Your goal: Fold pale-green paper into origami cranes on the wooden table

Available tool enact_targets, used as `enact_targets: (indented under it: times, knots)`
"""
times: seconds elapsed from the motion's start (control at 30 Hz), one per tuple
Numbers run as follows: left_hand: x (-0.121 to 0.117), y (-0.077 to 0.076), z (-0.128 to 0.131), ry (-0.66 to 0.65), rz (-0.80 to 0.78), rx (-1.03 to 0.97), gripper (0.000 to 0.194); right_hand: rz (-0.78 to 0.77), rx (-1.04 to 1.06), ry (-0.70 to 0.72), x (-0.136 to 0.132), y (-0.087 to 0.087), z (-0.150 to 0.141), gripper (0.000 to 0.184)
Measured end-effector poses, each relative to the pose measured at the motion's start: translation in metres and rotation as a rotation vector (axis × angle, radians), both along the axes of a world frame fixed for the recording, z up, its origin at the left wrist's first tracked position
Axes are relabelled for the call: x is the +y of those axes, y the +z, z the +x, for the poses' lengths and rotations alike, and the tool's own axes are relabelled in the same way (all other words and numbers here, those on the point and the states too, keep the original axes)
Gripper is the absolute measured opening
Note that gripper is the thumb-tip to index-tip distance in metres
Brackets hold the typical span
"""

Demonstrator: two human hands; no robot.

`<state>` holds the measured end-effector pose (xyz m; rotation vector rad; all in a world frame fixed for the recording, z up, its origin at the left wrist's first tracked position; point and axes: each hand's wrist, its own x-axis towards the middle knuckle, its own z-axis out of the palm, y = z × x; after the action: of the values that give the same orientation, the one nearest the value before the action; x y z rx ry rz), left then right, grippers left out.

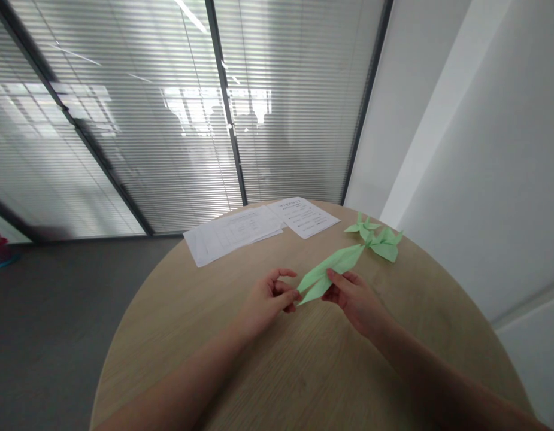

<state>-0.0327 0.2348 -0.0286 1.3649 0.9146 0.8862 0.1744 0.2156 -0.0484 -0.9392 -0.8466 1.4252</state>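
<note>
Green folded paper [333, 269] above the desk [277, 365] — clamped in the right hand's fingers [333, 281], left tip pinched between left thumb and fingers [294, 296] — near folded green pieces [384, 242] at far right.

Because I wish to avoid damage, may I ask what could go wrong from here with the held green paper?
The left hand is at one narrow point of the split end, so the folded green paper might tear there. The right hand pinches near its middle and could crease it. Its far tip appears close to the green origami pieces and might nudge them.
</note>
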Motion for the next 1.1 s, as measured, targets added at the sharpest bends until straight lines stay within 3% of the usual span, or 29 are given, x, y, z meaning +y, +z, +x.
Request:
enact_targets:
  times: [0.07,0.13,0.27,0.43,0.73,0.97,1.1]
  knots:
    - [0.0,0.002,-0.001,-0.068,-0.005,0.037,0.047,0.01,-0.041,-0.006,0.0,0.0,0.001,0.04]
    - [-0.001,0.004,-0.002,-0.096,0.011,0.064,0.046,0.017,-0.09,0.009,0.0,0.0,0.002,0.04]
    - [-0.001,0.004,-0.002,-0.057,0.047,0.018,0.042,0.006,-0.253,0.211,-0.004,0.003,0.002,0.044]
    - [-0.001,-0.008,0.004,-0.123,0.036,-0.063,0.044,0.06,-0.459,0.396,-0.011,0.002,-0.005,0.046]
    - [-0.006,-0.011,0.01,0.027,0.116,-0.032,0.022,0.019,-0.372,0.304,-0.011,-0.002,-0.012,0.046]
    - [-0.002,-0.012,0.011,0.048,0.033,-0.123,0.026,0.054,-0.192,0.198,-0.007,-0.01,-0.013,0.04]
    - [0.0,-0.017,0.011,0.023,0.067,-0.133,0.034,0.023,-0.155,0.187,-0.005,-0.014,-0.016,0.041]
